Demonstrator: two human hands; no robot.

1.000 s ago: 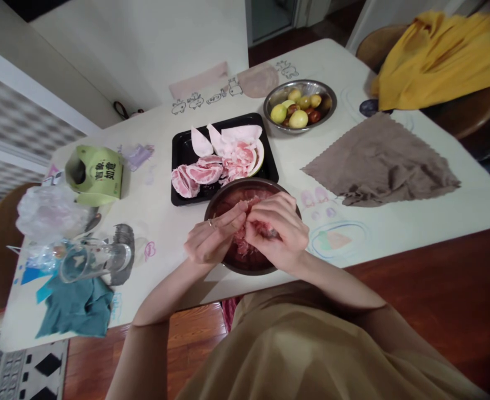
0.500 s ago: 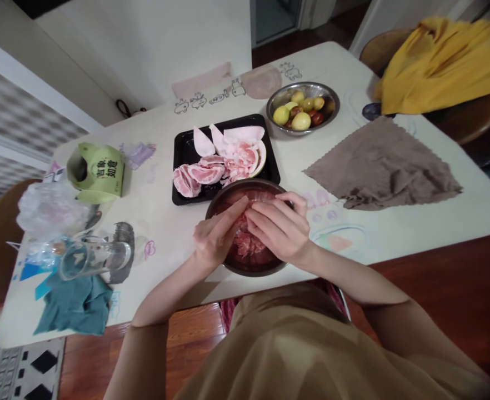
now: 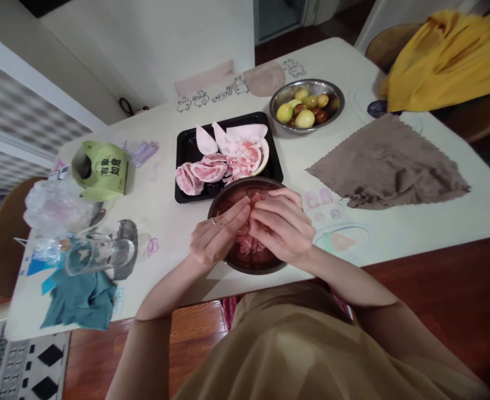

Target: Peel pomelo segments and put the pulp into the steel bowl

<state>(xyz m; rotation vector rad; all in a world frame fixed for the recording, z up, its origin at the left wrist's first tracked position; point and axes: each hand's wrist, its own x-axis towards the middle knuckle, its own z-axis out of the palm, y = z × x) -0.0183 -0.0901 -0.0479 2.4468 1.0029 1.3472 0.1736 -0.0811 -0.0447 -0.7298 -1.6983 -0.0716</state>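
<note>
Both hands meet above a dark-rimmed metal bowl (image 3: pixel 256 269) that holds loose pink pomelo pulp (image 3: pixel 251 243). My left hand (image 3: pixel 216 233) is closed, its fingertips pinched together near the bowl's middle. My right hand (image 3: pixel 284 225) curls its fingers against the left fingertips, with a bit of pink pomelo flesh showing between them. Most of that piece is hidden by the fingers. Just behind the bowl, a black tray (image 3: pixel 182 145) carries pomelo segments (image 3: pixel 209 169), pale rind pieces (image 3: pixel 247 132) and a heap of peeled membrane (image 3: pixel 243 157).
A steel bowl (image 3: pixel 337 108) of yellow and reddish fruit stands at the back. A brown cloth (image 3: pixel 395 166) lies to the right. On the left are a green paper box (image 3: pixel 105 169), a plastic bag (image 3: pixel 57 208), a clear glass jug (image 3: pixel 97 255) lying sideways and a teal cloth (image 3: pixel 80 297).
The whole view has shifted slightly. The fingers of both hands have moved a little over the bowl, and the right fingers are more curled. Tray and cloths stay where they were.
</note>
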